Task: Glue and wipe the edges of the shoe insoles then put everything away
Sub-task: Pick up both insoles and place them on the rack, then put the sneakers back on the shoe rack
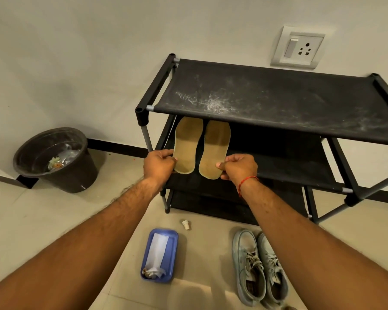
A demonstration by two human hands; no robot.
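Note:
Two tan shoe insoles lie side by side over the middle shelf of a black shoe rack (278,104), toes under the top shelf. My left hand (158,164) pinches the heel end of the left insole (187,146). My right hand (240,165) pinches the heel end of the right insole (215,148). A red thread circles my right wrist. On the floor below sits a blue tray (173,238) holding white paper and a crumpled wad. A small white cap (185,224) lies on the tiles beside it.
A pair of pale blue-grey sneakers (259,267) stands on the floor at the lower right. A dark bin (54,157) with rubbish stands at the left by the wall. A wall socket (298,47) is above the dusty rack.

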